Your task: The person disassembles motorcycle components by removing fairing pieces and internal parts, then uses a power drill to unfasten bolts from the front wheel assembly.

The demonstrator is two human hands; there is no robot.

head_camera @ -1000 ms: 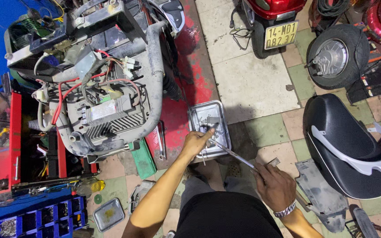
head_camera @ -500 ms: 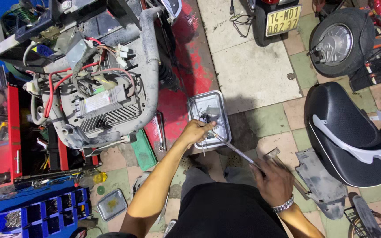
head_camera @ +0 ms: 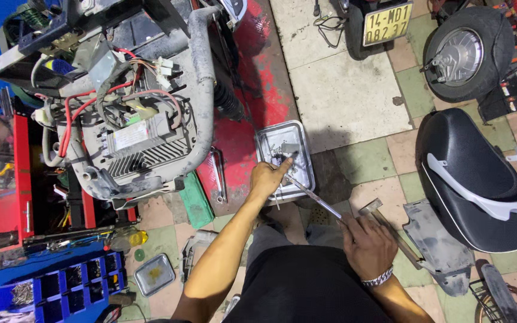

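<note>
My left hand (head_camera: 268, 177) reaches into a rectangular metal tray (head_camera: 304, 153) on the floor, fingertips pinching among several small dark parts in it. My right hand (head_camera: 367, 245), with a metal watch band on the wrist, grips a long metal T-handle tool (head_camera: 315, 196). The tool's shaft points up-left, and its tip rests near the tray's lower edge, just beside my left fingers. Whether the left fingers hold a part is hidden.
A stripped scooter frame (head_camera: 139, 113) with exposed wiring stands at left on a red stand. A black seat (head_camera: 468, 173), a wheel (head_camera: 465, 54), a grey panel (head_camera: 435, 242), a second small tray (head_camera: 154, 275), a blue parts organiser (head_camera: 61, 293) and a red tool cart (head_camera: 7, 191) surround me.
My left hand has stayed in the metal tray, its fingers shifting among the parts. The right hand keeps hold of the tool. The view has drifted slightly.
</note>
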